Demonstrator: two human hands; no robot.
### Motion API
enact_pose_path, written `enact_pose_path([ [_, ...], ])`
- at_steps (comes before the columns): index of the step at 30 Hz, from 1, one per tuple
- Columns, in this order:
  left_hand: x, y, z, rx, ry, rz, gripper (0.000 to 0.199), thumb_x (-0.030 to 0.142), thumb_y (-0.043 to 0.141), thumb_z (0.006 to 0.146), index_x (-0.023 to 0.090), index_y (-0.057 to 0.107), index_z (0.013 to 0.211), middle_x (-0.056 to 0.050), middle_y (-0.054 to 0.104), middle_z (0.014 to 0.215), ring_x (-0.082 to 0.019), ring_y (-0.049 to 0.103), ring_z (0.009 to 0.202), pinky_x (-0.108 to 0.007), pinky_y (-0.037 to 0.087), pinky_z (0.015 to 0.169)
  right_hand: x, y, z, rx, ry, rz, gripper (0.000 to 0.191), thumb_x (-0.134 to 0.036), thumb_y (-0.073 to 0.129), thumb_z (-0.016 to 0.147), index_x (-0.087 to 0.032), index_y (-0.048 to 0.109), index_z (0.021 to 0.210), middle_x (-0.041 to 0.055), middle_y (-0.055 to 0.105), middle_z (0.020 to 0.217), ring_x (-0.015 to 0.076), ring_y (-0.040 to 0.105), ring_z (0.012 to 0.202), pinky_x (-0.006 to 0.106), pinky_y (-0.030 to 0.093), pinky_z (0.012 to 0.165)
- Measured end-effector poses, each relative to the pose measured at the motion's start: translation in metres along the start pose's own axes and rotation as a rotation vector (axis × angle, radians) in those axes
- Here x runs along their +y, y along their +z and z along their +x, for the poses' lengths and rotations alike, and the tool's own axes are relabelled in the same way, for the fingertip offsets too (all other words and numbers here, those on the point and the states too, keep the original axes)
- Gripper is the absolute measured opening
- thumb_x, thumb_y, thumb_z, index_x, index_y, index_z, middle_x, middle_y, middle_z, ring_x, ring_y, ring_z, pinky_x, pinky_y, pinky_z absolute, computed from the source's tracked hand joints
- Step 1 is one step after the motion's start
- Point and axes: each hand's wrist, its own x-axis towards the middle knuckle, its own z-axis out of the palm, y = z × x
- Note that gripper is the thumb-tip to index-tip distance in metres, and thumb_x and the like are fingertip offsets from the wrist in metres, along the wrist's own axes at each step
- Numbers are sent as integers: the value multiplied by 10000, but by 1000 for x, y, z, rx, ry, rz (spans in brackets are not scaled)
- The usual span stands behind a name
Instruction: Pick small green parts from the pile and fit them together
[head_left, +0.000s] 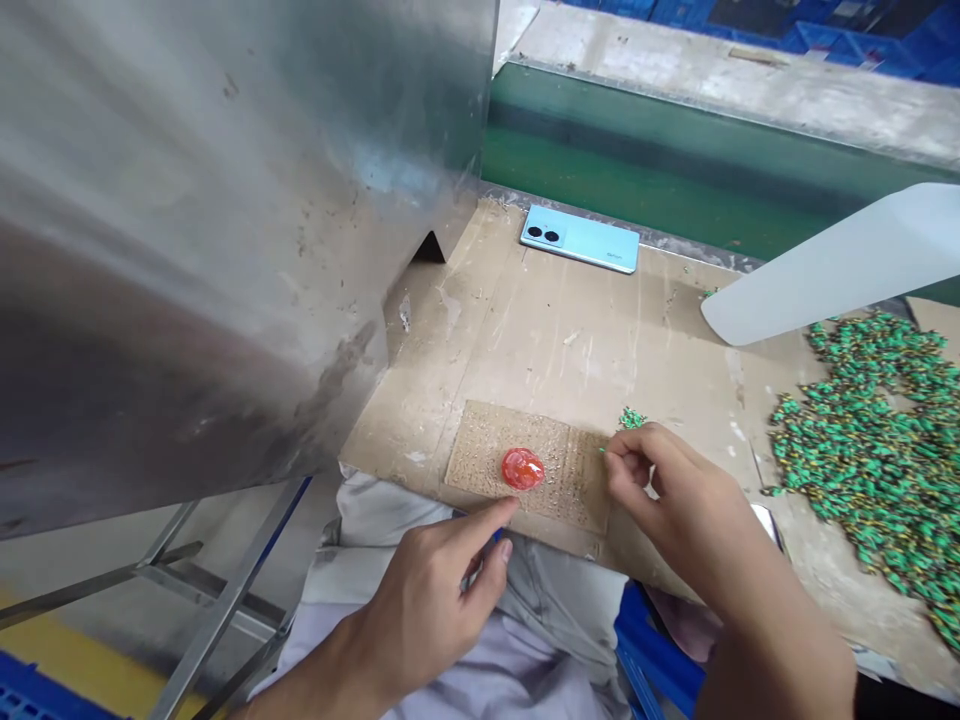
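Our left hand point(431, 600) closes around a thin blue item point(495, 537), near a glossy red blob point(523, 469) on a speckled cork pad point(480, 450); our right hand point(675, 505) pinches a tiny green part point(602, 450), with a heap of matching green parts point(862, 450) further right on the counter point(480, 340)

A scuffed steel panel point(187, 240) fills the left side, with metal frame legs point(217, 610) below it above a yellow floor stripe point(75, 640). On the far side, a green conveyor belt point(660, 170) runs beside a concrete ledge point(720, 85), with blue crates point(810, 30) beyond.
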Motion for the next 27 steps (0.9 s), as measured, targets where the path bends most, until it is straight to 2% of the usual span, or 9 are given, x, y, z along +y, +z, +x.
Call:
enact_pose_path([
  [3,10,-7,-4,-47,-96,-169,280,176,514,1038,198,652,1281,25,606,741,-118,545,565,-213,496,554,-9,-9,-10,0,22,92,77,-214,572,1011,-246,571,942,-10,638,808,134,598,614,251,461,557],
  [7,19,-12,-10,-150,-299,-580,272,269,388,1150,255,606,1311,-14,639,924,-111,606,774,-193,530,722,-27,-9,-27,44,6,254,116,-179,543,1042,-248,555,949,-16,604,816,121,566,624,228,475,559],
  [11,18,-4,-11,-194,-301,-1118,171,254,494,1143,280,582,1288,-60,773,1198,-123,765,982,-169,573,756,-30,-2,-33,104,14,178,105,-173,551,1043,-240,554,961,-10,611,805,126,568,620,241,465,555],
  [13,17,-1,-9,-169,-309,-1244,123,182,556,1116,255,632,1179,-73,782,1304,-160,798,1076,-194,617,813,-26,0,-32,104,27,148,87,-198,549,1051,-237,560,974,-5,620,807,127,568,609,243,450,530],
  [15,17,-1,-5,-121,-335,-1237,141,126,616,1078,227,715,1080,-63,797,1291,-170,805,1088,-212,638,861,-24,0,-30,99,37,157,82,-214,540,1058,-234,561,980,-2,618,811,126,572,612,239,447,520],
  [18,18,-3,1,-15,-294,-1055,125,110,771,970,214,839,975,-41,816,1106,-137,801,990,-171,634,835,-29,-1,-30,96,36,234,94,-191,551,1050,-233,559,966,-12,595,810,111,560,609,221,449,523],
  [21,20,-4,5,87,-273,-903,167,94,903,833,234,883,920,-8,815,919,-89,769,877,-106,606,817,-42,-1,-34,30,-23,393,110,-153,558,1043,-235,567,969,-25,589,804,94,563,622,192,468,551],
  [25,22,-2,6,94,-403,-1054,211,115,877,868,289,876,987,17,864,907,-91,804,796,-122,644,769,-61,4,-41,-42,-69,581,112,-141,551,1045,-234,570,986,-34,602,800,81,589,659,165,495,605],
  [27,23,-2,6,81,-397,-1072,189,118,877,866,280,876,963,11,863,958,-102,810,808,-135,655,753,-68,9,-45,-29,-56,633,123,-120,550,1035,-233,564,990,-37,602,809,77,588,667,161,495,612],
])
